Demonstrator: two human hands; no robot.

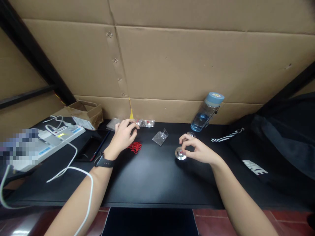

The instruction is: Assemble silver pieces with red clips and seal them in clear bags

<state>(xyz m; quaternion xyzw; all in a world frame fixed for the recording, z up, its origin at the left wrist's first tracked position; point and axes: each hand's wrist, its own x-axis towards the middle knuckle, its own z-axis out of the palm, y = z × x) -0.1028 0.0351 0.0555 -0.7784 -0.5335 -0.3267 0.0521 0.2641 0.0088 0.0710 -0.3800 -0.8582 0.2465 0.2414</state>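
My right hand (197, 150) has its thumb and forefinger pinched at the middle of a round silver metal disc (180, 156) with a red spot at its centre. What the fingertips grip there is too small to make out. A second shiny round piece (191, 134) lies just behind, partly covered by that hand. Over the table's left part, my left hand (125, 133) hovers with loosely bent fingers apart, holding nothing visible. Beside it is a tangle of red cord (135, 147). Small clear packets (148, 123) with silver and red contents lie behind its fingertips.
A crumpled clear bag (160, 137) lies mid-table. A blue-lidded bottle (205, 113) stands at the back, near a black bag (251, 150). To the left are a phone (88, 149), a cardboard box (86, 113) and a white power strip (61, 139); its cable crosses my left forearm.
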